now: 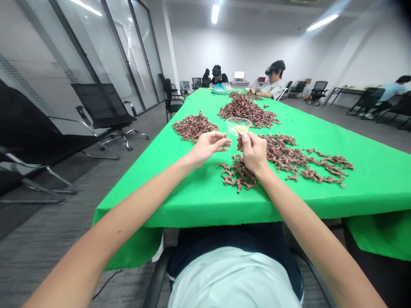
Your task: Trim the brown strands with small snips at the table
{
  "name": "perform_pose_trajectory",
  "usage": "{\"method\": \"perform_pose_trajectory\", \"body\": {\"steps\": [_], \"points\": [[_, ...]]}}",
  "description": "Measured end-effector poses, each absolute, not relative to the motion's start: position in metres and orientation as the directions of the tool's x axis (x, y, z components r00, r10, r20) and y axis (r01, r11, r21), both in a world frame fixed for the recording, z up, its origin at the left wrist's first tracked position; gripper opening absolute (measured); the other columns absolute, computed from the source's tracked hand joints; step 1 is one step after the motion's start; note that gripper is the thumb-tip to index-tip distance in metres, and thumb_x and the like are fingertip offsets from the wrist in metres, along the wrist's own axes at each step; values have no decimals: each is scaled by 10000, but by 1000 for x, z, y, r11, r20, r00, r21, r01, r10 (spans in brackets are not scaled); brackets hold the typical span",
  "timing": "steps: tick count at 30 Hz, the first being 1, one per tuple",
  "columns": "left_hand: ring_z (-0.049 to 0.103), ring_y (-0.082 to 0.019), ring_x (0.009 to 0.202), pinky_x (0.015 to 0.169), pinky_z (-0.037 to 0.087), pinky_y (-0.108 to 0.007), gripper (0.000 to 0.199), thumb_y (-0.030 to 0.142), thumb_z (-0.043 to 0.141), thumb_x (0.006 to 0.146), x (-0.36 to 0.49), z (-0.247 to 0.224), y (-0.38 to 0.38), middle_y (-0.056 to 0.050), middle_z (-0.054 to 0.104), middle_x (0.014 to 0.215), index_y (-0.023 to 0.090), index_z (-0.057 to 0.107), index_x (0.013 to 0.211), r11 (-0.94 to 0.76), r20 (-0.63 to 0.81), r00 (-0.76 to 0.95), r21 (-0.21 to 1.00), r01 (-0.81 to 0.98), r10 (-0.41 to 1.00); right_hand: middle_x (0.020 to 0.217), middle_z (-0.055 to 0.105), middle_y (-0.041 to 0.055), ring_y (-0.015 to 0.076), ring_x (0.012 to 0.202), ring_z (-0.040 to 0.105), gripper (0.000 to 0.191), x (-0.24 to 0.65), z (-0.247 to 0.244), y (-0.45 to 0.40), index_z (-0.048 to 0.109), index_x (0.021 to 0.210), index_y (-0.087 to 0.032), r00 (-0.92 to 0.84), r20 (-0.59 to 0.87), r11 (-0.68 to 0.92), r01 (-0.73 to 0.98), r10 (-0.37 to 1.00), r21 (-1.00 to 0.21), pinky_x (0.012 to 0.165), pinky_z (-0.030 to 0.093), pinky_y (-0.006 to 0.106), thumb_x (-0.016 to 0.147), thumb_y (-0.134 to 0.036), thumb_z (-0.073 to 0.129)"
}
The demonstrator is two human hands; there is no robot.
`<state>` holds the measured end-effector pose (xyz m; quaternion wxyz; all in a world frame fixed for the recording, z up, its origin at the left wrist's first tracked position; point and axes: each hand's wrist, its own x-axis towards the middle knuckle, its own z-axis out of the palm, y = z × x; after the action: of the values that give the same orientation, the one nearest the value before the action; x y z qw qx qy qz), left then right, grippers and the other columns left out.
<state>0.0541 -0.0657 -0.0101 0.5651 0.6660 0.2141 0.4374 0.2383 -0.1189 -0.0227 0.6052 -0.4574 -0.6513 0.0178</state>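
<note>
My left hand [210, 146] is over the green table, thumb and forefinger pinched together at a tiny object too small to name. Close on its right, my right hand [253, 150] grips a thin, dark, pointed tool, perhaps tweezers, whose tip points up and left. Just beyond both hands stands a clear round bowl [230, 125] with pale yellowish bits [240, 129] in it. Small reddish-brown knobbly pieces [238, 175] lie below and beside my right hand. The hands do not touch each other.
A brown pile [195, 126] sits at the left, a larger pile [245, 110] behind the bowl, and another [284, 154] at the right on the green cloth [362, 147]. A blue bag [219, 88] and people with headsets are at the far end. Office chairs [102, 105] stand left.
</note>
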Motion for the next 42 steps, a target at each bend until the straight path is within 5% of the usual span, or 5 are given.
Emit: {"method": "perform_pose_trajectory", "body": {"steps": [4, 9, 26, 31, 42], "points": [[744, -238, 1032, 1060, 529, -465, 420, 409, 890, 728, 58, -6, -71, -121, 782, 1043, 126, 714, 983, -323, 457, 395, 875, -361, 797, 603, 634, 16, 144, 531, 565, 526, 232, -22, -121, 610, 729, -207, 110, 736, 570, 560, 668, -601, 595, 432, 296, 1024, -574, 373], [721, -266, 1115, 990, 581, -436, 424, 425, 900, 704, 59, 0, -79, -118, 780, 1098, 144, 716, 962, -360, 485, 300, 849, -387, 821, 607, 639, 8, 143, 546, 590, 572, 220, -26, -123, 600, 762, -214, 31, 685, 599, 459, 727, -656, 602, 458, 288, 1030, -630, 313], [732, -266, 1090, 1041, 542, -443, 378, 416, 897, 711, 62, -1, -81, -119, 787, 1109, 160, 784, 966, -438, 545, 256, 818, -373, 798, 543, 593, 1, 128, 481, 550, 660, 216, -23, -126, 597, 711, -209, 43, 704, 593, 503, 709, -628, 578, 442, 283, 1046, -637, 221], [719, -266, 1118, 1059, 527, -433, 362, 417, 893, 715, 60, 1, -80, -104, 789, 1111, 177, 808, 972, -436, 537, 282, 829, -350, 795, 609, 579, 5, 145, 546, 534, 525, 229, -21, -121, 577, 747, -225, 86, 825, 584, 665, 559, -465, 607, 404, 303, 1062, -534, 293], [721, -332, 1131, 957, 601, -487, 344, 436, 863, 760, 43, 16, -91, -120, 780, 1108, 171, 794, 968, -242, 396, 519, 909, -339, 758, 848, 640, 78, 223, 796, 572, 247, 249, -17, -124, 600, 998, -216, -222, 919, 516, 856, 325, 24, 741, 436, 355, 1007, -406, 442]]}}
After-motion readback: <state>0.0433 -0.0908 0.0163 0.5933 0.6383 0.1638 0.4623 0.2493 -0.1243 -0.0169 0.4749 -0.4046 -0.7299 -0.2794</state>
